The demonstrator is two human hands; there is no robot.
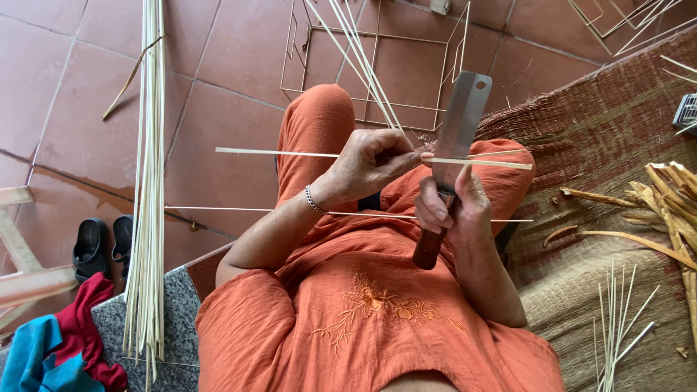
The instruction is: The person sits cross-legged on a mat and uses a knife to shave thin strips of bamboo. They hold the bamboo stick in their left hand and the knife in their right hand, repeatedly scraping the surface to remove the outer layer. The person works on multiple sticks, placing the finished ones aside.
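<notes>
I see a red tiled floor with a woven mat to the right of my orange-clad knees. My left hand pinches a thin bamboo strip that lies across above the knees. My right hand is clenched on the wooden handle of a cleaver, whose blade stands upright against the strip. Left of the knees lies a bundle of long strips, with bare floor between.

Both forearms bent inward, left grip pinched shut, right grip fisted.
</notes>
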